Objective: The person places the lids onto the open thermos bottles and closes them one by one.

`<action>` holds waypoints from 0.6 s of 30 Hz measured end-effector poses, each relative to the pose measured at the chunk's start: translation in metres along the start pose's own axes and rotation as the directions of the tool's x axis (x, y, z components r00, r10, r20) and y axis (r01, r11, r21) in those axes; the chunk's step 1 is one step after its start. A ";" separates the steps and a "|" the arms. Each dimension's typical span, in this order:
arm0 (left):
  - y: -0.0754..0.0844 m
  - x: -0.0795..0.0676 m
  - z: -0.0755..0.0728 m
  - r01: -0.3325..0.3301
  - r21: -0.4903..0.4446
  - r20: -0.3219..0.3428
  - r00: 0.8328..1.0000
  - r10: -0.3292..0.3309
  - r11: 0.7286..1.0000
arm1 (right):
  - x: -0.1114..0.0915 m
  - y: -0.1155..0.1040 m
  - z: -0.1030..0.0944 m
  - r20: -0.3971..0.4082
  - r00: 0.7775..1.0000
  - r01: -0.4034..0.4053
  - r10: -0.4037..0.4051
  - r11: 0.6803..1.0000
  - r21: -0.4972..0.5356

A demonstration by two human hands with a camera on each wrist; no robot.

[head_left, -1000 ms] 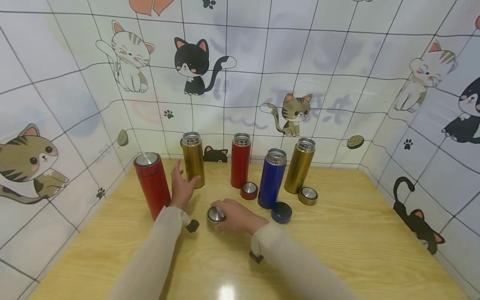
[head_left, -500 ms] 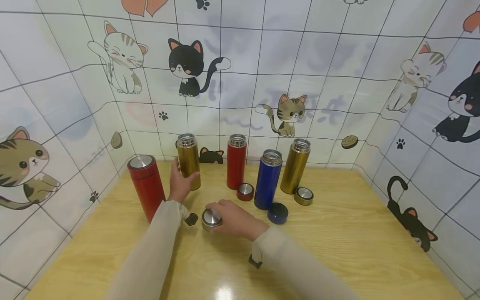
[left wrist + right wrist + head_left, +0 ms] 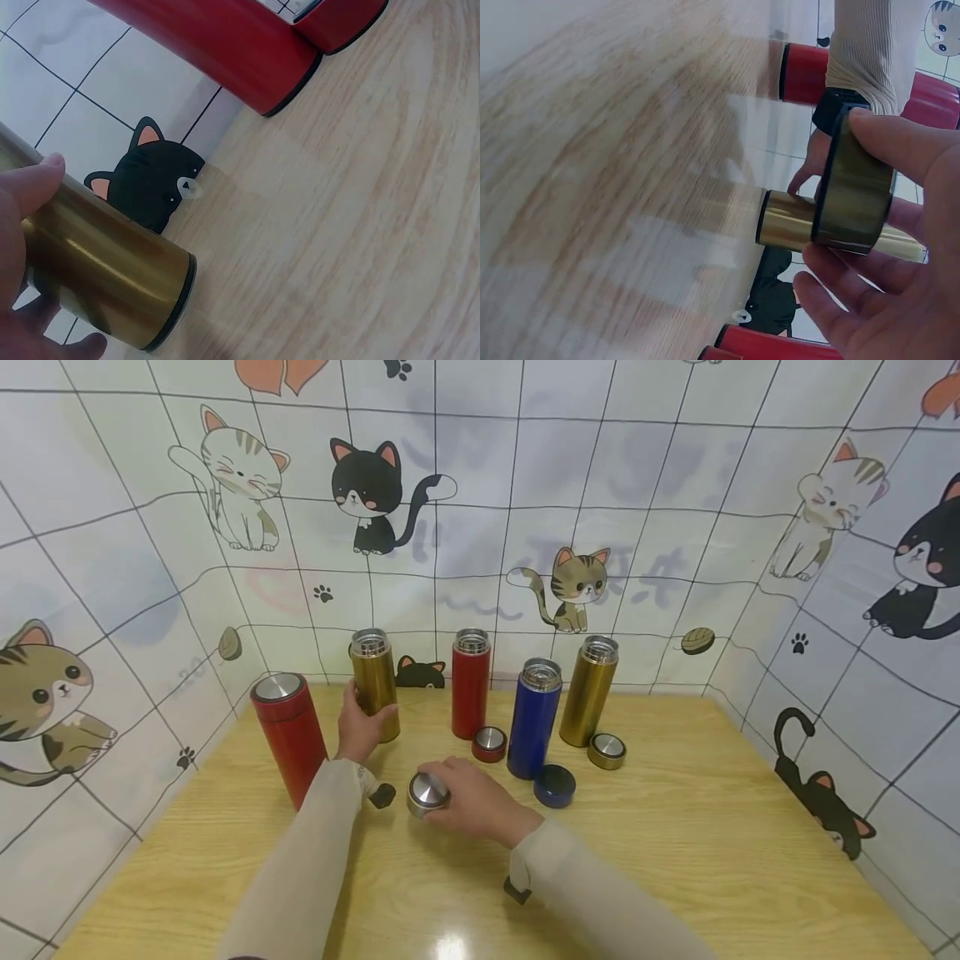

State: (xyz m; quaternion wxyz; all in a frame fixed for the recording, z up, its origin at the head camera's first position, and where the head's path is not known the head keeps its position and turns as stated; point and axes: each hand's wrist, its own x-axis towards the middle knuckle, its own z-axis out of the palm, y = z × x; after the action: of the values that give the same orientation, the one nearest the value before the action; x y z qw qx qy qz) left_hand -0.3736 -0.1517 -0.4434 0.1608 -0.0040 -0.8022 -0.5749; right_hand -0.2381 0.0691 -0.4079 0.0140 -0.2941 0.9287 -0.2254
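The left hand (image 3: 358, 731) had its grip round a gold bottle (image 3: 374, 672). At the bottle's five o'clock, the right hand (image 3: 476, 797) pinched a gold lid (image 3: 427, 791); at eight stood a red flask (image 3: 291, 739).

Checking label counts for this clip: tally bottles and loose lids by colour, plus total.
Red bottles: 2 (one capped)
Gold bottles: 2
Blue bottle: 1
Red loose lid: 1
Gold loose lids: 2 (one in the right hand)
Blue loose lid: 1
Total: 9
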 end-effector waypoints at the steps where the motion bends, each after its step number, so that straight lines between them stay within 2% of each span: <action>1: 0.000 0.000 0.000 -0.001 0.001 -0.001 1.000 0.001 1.000 | -0.001 0.001 0.000 -0.015 1.000 0.005 -0.005 1.000 0.005; 5: 0.001 0.000 0.000 -0.001 0.000 -0.007 1.000 0.001 1.000 | -0.002 0.003 -0.001 -0.067 0.996 0.052 -0.052 0.999 0.007; 12: 0.003 -0.001 -0.001 0.009 -0.020 0.000 1.000 -0.009 1.000 | -0.003 0.007 0.001 -0.111 0.991 0.083 -0.081 0.996 0.016; 18: 0.006 -0.004 -0.001 0.019 0.002 0.016 1.000 -0.019 1.000 | -0.002 0.010 0.002 -0.155 0.980 0.126 -0.121 0.992 0.021</action>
State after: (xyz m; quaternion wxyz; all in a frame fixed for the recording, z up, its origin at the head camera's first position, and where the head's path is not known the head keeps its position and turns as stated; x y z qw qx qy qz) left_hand -0.3685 -0.1498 -0.4386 0.1486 -0.0008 -0.8040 -0.5757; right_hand -0.2417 0.0761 -0.4144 -0.0670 -0.3327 0.9034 -0.2619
